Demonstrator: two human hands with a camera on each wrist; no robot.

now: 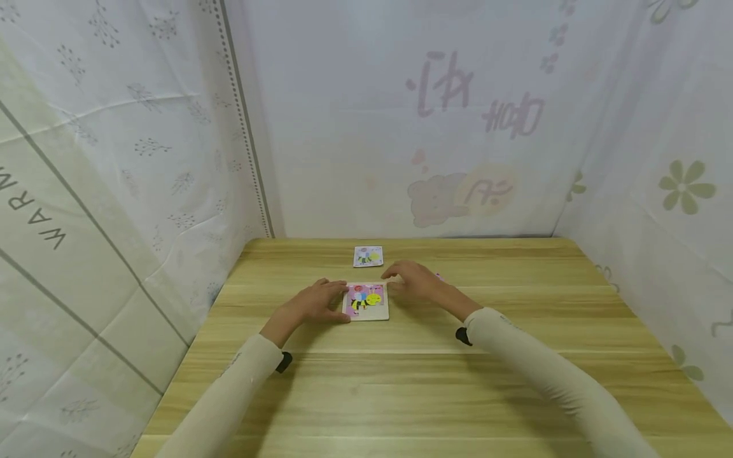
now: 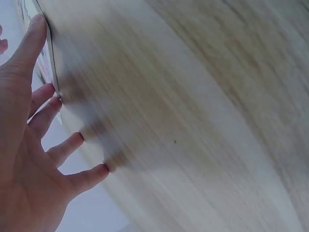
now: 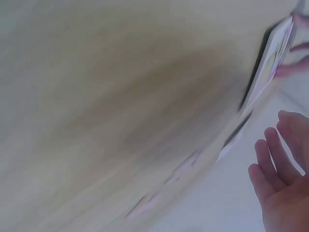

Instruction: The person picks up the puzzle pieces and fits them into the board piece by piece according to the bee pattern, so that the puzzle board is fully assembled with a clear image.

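Note:
A square wooden puzzle board (image 1: 367, 312) with a bee picture on a pink ground lies flat on the table. Its lower right part shows pale and bare. My left hand (image 1: 316, 301) rests along the board's left edge, the thumb at the near corner and the fingertips by the far one. In the left wrist view the fingers (image 2: 46, 118) are spread and nearly straight. Just over the board's far right corner hovers my right hand (image 1: 417, 280), its fingers lightly bent. The right wrist view shows those fingers (image 3: 275, 159) apart from the board, with nothing in them.
Behind the board lies a square card (image 1: 368, 256) with a similar bee picture. Loose pink puzzle pieces (image 3: 183, 166) lie on the wooden table (image 1: 355, 394) beyond the right hand, mostly hidden by it in the head view. Printed curtains (image 1: 343, 127) surround the table.

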